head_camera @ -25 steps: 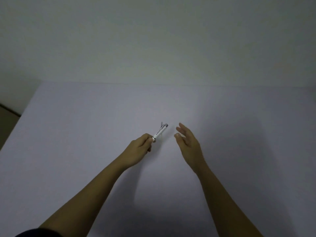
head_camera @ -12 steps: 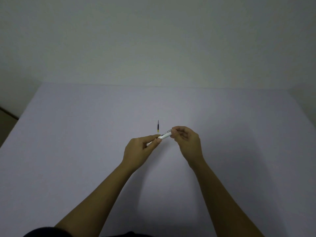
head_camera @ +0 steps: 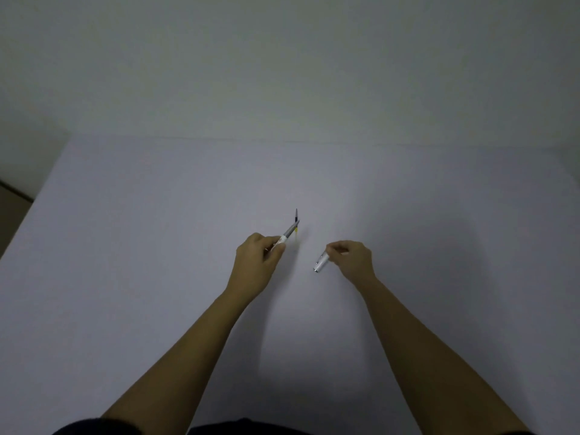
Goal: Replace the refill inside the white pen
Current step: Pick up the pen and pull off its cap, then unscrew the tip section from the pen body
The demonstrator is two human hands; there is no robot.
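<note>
Near frame centre, the left hand [head_camera: 255, 262] grips the white pen's body [head_camera: 287, 235], its grey refill exposed. The right hand [head_camera: 353, 260] pinches the detached pen section [head_camera: 321, 262]. A spare refill [head_camera: 296, 215] lies on the table [head_camera: 125, 246] just above.

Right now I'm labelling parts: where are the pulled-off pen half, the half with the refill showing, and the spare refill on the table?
pulled-off pen half [head_camera: 322, 262]: head view, mid-barrel.
half with the refill showing [head_camera: 290, 230]: head view, grey exposed section.
spare refill [head_camera: 296, 215]: head view, dark upper end.
</note>
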